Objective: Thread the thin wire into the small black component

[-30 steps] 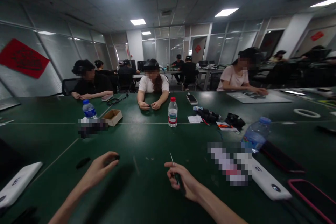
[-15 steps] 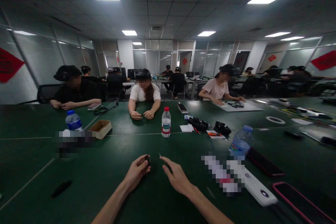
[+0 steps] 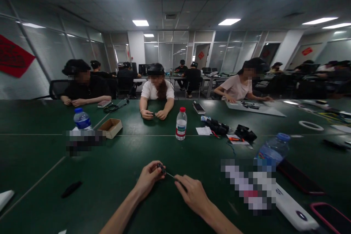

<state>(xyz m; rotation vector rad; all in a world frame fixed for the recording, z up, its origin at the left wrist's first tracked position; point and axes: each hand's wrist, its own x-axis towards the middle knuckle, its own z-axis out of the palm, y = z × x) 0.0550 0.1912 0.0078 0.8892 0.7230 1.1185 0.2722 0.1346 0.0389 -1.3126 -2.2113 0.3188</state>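
My left hand (image 3: 149, 179) holds a small dark object (image 3: 161, 169) between its fingertips, just above the green table (image 3: 109, 197). My right hand (image 3: 192, 194) pinches a thin metal pin (image 3: 170, 174) with a dark handle, which is partly hidden by the fingers. The pin's tip points left and reaches the small object or comes very close to it. What the small object is cannot be told at this size.
A white power bank (image 3: 293, 208) and a dark phone (image 3: 330, 219) lie to my right, beside a water bottle (image 3: 274, 150). A black oblong item (image 3: 71, 189) lies to my left. Co-workers sit across the table, with a bottle (image 3: 181, 124) and cardboard box (image 3: 110, 128) between us.
My hands have come together, bringing the pin to the small dark object. The head view has turned and levelled, shifting the whole scene in the frame.
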